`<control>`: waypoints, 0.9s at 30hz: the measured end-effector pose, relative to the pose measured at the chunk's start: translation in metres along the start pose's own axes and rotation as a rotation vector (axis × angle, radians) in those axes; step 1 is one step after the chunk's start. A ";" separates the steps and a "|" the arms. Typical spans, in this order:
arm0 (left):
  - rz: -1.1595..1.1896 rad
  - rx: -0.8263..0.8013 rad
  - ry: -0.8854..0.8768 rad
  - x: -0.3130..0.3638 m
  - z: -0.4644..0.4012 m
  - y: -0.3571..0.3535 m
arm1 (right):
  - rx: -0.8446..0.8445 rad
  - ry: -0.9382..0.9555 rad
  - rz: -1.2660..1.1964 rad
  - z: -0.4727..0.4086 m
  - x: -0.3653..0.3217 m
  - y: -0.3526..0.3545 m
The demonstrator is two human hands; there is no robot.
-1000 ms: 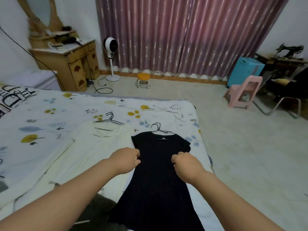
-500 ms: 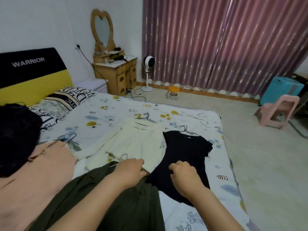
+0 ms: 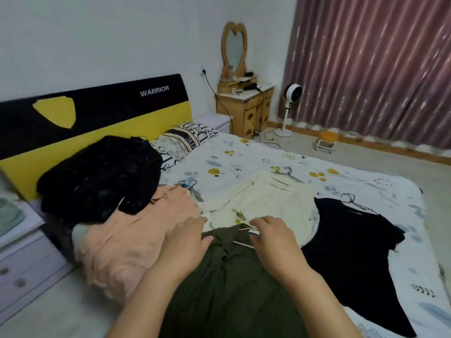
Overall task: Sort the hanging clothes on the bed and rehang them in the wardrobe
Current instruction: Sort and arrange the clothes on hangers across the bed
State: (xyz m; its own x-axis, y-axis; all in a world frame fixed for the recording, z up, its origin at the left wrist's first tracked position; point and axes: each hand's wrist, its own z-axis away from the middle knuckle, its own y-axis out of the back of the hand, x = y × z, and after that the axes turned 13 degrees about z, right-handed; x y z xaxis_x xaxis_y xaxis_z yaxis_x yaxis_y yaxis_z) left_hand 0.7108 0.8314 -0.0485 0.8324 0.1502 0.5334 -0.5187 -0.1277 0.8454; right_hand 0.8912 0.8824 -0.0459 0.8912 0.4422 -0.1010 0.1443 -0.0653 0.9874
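Several garments on hangers lie on the flowered bed sheet. An olive green garment is nearest me, its collar and pale hanger between my hands. My left hand rests flat on its left shoulder, fingers spread. My right hand has bent fingers at the collar tag; whether it grips is unclear. A black dress on a wire hanger lies to the right. A cream garment lies beyond my hands, a peach one to the left, and a black heap partly on top of it.
A black and yellow headboard and pillows are at the far left. A grey drawer unit stands beside the bed at left. Beyond the bed are a wooden dressing table, a standing fan, a small stool and curtains.
My view has swung left from the black dress to the olive green garment. Both hands left the dress and moved onto the green garment's collar.
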 end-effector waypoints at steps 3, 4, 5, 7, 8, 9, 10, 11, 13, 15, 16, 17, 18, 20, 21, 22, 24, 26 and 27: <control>0.008 0.058 0.051 -0.043 0.006 0.029 | -0.010 0.021 -0.008 -0.015 -0.049 -0.003; 0.017 0.073 0.066 -0.058 0.007 0.038 | -0.018 0.023 -0.010 -0.020 -0.066 -0.005; 0.028 0.082 0.079 -0.072 0.008 0.047 | -0.028 0.023 -0.012 -0.025 -0.083 -0.007; 0.040 0.096 0.098 -0.101 0.008 0.065 | -0.051 0.023 -0.006 -0.035 -0.117 -0.012; 0.042 0.103 0.103 -0.116 0.007 0.073 | -0.062 0.023 0.002 -0.042 -0.132 -0.016; 0.045 0.110 0.108 -0.130 0.005 0.080 | -0.072 0.021 0.008 -0.048 -0.146 -0.020; 0.050 0.113 0.113 -0.144 0.003 0.087 | -0.082 0.018 0.011 -0.055 -0.160 -0.025; 0.059 0.116 0.120 -0.157 0.001 0.093 | -0.089 0.015 0.011 -0.061 -0.172 -0.029; 0.080 0.116 0.140 -0.179 -0.004 0.103 | -0.102 0.010 0.004 -0.074 -0.195 -0.035; 0.098 0.113 0.164 -0.198 -0.009 0.112 | -0.117 0.013 0.005 -0.086 -0.215 -0.041; 0.103 0.115 0.172 -0.207 -0.013 0.115 | -0.123 0.015 0.007 -0.092 -0.223 -0.043; 0.107 0.119 0.178 -0.216 -0.017 0.118 | -0.128 0.015 0.009 -0.099 -0.230 -0.046; 0.112 0.121 0.185 -0.225 -0.021 0.121 | -0.135 0.013 0.009 -0.107 -0.236 -0.048; 0.119 0.126 0.197 -0.242 -0.031 0.125 | -0.153 0.010 0.015 -0.123 -0.244 -0.053; 0.126 0.126 0.206 -0.250 -0.037 0.126 | -0.163 0.011 0.020 -0.132 -0.247 -0.055; 0.130 0.125 0.215 -0.258 -0.043 0.127 | -0.171 0.012 0.023 -0.141 -0.248 -0.058; 0.115 0.116 0.232 -0.273 -0.060 0.129 | -0.183 0.011 0.028 -0.164 -0.251 -0.065; 0.106 0.099 0.254 -0.288 -0.081 0.130 | -0.194 0.003 0.029 -0.189 -0.251 -0.073; 0.109 0.093 0.263 -0.295 -0.093 0.131 | -0.197 -0.002 0.027 -0.203 -0.250 -0.078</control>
State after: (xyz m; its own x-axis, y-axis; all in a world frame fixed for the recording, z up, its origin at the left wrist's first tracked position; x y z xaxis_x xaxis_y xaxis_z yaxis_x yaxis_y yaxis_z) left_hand 0.3796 0.8614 -0.0928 0.6876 0.3779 0.6200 -0.5718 -0.2443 0.7832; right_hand 0.5696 0.9581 -0.0728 0.8945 0.4408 -0.0745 0.0336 0.0998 0.9944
